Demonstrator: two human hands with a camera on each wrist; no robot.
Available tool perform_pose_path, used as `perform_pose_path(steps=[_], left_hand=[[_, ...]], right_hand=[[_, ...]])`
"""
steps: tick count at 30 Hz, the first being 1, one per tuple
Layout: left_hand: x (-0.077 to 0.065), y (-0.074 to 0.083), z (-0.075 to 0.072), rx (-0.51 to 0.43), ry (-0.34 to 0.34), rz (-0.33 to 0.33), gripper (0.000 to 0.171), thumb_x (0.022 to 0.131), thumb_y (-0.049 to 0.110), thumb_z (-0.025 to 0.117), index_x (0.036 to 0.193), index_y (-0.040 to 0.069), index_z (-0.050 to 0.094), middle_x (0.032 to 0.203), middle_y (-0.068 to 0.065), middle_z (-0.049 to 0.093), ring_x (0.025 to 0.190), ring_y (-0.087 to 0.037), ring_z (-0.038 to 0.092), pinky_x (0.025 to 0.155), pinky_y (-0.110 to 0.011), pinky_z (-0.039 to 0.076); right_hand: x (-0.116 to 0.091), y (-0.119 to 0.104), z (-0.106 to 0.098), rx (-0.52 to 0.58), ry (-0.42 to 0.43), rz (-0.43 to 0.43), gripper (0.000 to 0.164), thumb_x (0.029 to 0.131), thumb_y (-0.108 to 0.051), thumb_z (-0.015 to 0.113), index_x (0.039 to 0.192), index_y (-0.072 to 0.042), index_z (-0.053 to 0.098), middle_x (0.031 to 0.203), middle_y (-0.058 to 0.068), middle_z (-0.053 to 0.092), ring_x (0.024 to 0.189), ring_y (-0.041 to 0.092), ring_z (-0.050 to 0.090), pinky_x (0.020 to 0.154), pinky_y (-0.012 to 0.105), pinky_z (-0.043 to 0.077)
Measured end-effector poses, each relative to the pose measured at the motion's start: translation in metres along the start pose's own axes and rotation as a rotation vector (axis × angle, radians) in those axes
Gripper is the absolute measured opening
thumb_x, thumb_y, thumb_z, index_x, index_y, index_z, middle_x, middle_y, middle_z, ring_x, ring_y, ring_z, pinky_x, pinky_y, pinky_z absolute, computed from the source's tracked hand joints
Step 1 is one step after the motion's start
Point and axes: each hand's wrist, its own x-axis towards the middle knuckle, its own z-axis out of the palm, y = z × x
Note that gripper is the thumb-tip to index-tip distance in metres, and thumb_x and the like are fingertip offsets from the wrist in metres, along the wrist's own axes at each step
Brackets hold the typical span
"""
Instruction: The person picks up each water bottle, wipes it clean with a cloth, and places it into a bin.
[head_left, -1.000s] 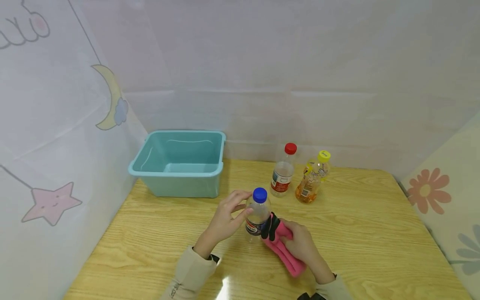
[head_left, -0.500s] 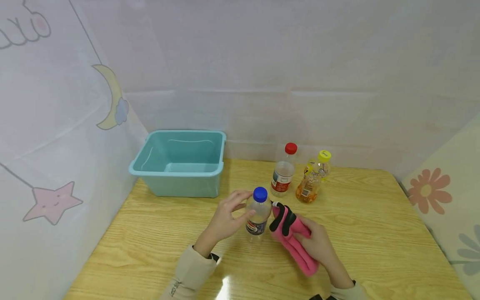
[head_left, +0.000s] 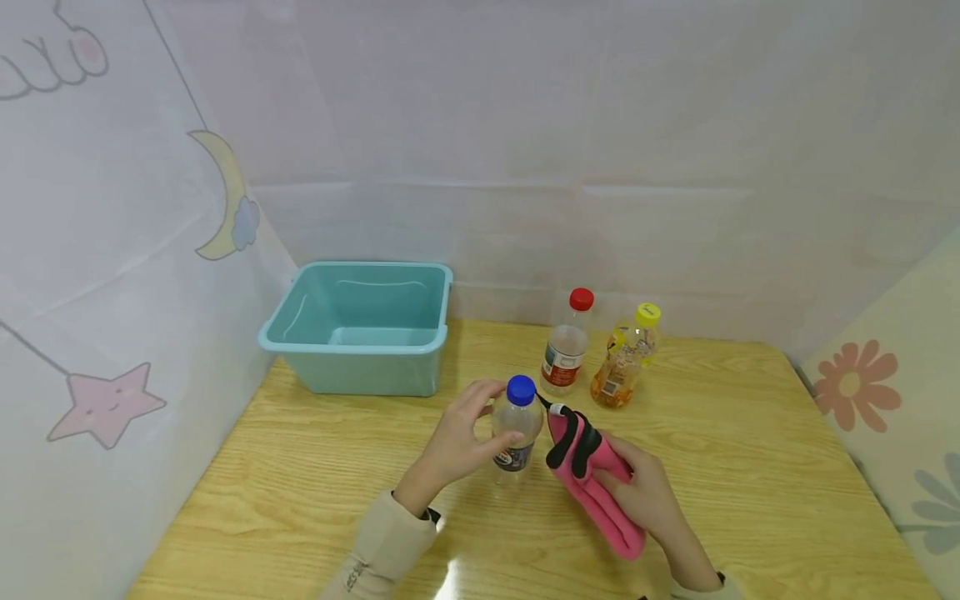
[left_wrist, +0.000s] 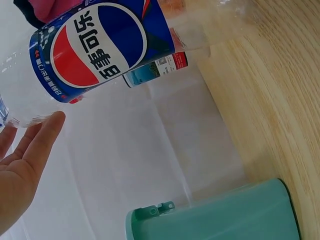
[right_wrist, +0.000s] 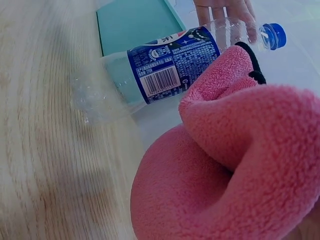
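Observation:
A clear plastic Pepsi bottle (head_left: 516,427) with a blue cap and blue label stands upright on the wooden table. My left hand (head_left: 463,433) holds its upper part, thumb across the front and fingers behind; in the left wrist view its fingertips (left_wrist: 52,122) meet the bottle's shoulder. My right hand (head_left: 637,487) grips a folded pink towel (head_left: 600,500) with black edging and a small white tag. The towel's upper end is right beside the bottle, on its right. In the right wrist view the fluffy towel (right_wrist: 240,145) covers most of the right hand.
A teal plastic basin (head_left: 367,371) stands at the back left. Behind the Pepsi bottle are a red-capped bottle (head_left: 564,354) and a yellow-capped bottle (head_left: 622,362) with orange at its base. White printed sheeting (head_left: 510,233) hangs behind the table (head_left: 750,450).
My right hand has drawn the pink towel rightward, off the bottle's label. My left thumb has slid slightly down and right over the bottle, which stays in place.

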Motion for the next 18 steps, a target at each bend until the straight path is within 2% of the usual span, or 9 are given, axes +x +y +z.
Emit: perform_pose_path(steps=[11,18], left_hand=[[-0.0004,0.0019,-0.0053,-0.053,-0.026,-0.02,0.053,0.078,0.015,0.073,0.124,-0.001,0.05,0.122,-0.011,0.048,0.113,-0.026,0.048,0.086,-0.035,0.05],[-0.0005,0.0025,-0.0093,-0.056,-0.044,0.003,0.052,0.079,0.013,0.071,0.125,-0.002,0.051,0.115,-0.013,0.049,0.106,-0.03,0.051,0.083,-0.037,0.051]], right_hand=[[-0.0032,0.0025,-0.0033,0.006,0.03,-0.032,0.046,0.072,0.007,0.07,0.117,-0.001,0.06,0.103,0.016,0.065,0.085,0.017,0.061,0.066,0.025,0.051],[-0.0046,0.0031,-0.0069,0.018,0.048,-0.048,0.046,0.072,0.008,0.07,0.116,0.001,0.06,0.102,0.017,0.064,0.082,0.011,0.06,0.063,0.023,0.05]])
